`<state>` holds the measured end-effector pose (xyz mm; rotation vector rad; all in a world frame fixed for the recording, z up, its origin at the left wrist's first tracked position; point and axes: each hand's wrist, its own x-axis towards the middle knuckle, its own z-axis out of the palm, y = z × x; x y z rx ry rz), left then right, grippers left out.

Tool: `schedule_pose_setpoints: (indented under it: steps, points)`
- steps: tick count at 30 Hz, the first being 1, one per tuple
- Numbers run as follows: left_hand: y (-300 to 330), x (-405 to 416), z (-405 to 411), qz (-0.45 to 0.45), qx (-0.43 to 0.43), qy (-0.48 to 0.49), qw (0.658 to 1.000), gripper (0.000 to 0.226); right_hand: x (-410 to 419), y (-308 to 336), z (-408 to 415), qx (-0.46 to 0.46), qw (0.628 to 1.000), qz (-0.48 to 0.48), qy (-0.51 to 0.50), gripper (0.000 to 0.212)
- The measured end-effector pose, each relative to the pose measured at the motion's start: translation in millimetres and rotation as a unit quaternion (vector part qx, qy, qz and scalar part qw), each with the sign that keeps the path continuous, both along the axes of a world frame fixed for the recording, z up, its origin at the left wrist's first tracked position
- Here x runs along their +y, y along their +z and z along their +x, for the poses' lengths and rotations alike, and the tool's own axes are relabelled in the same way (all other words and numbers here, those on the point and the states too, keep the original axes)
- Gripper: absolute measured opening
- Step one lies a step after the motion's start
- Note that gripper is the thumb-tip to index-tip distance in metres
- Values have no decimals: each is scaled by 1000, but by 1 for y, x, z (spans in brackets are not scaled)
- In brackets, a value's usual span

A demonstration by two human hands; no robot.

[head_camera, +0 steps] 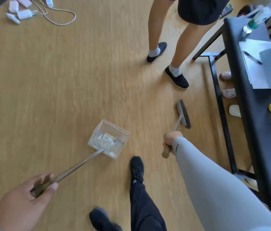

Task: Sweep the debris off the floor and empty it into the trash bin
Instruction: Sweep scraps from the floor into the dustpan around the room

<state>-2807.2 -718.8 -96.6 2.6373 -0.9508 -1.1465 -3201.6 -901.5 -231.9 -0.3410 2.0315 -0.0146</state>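
Note:
A clear plastic dustpan (98, 130) hangs on a long metal handle (80, 164) over the wooden floor, with bits of paper and wrapper debris (105, 140) inside it. My left hand (25, 197) grips the wooden end of that handle at the lower left. My right hand (171, 140), in a grey sleeve, is closed around the wooden grip of a small broom. The broom's grey head (183, 114) with dark bristles is to the right of the dustpan, near the table frame. No trash bin is in view.
Another person's legs in black shoes (176, 77) stand ahead. A black table (254, 114) with papers, a pen and a bottle fills the right side. White chargers and cables (25, 12) lie on the floor at the top left. My own black shoes (136, 169) are below.

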Motion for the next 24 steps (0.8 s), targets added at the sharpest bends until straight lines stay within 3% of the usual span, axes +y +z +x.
schedule_pose_setpoints:
  steps: [2, 4, 6, 9, 12, 14, 18, 21, 24]
  points:
    - [-3, -5, 6, -8, 0, 9, 1000, 34, -4, 6, 24, 11, 996, -4, 86, 12]
    - [-1, -6, 10, -13, 2, 12, 1000, 35, 2, 13, 40, 23, 985, 12, 168, 27]
    - [2, -5, 14, -22, 3, 11, 1000, 31, 16, 16, 49, 33, 967, 29, 252, 13]
    - [9, -1, 20, -36, 2, 2, 999, 33, 53, 21, 55, 27, 952, 44, 301, 45]
    - [13, 7, 25, -37, 8, -4, 999, 32, 96, 37, 44, 4, 937, 49, 346, 58]
    - [15, 11, 29, -31, 14, -10, 999, 20, 118, 51, 25, -17, 946, 46, 321, 62]
    - [21, 15, 32, -23, 33, -13, 999, 25, 115, 78, -4, -34, 976, -16, 212, 65]
    - [18, 19, 30, -13, 28, 7, 999, 28, 42, 57, -1, 33, 971, -47, 233, 63]
    - [11, 23, 25, -14, 8, 29, 999, 25, -45, 20, 19, 86, 950, -31, 300, 47]
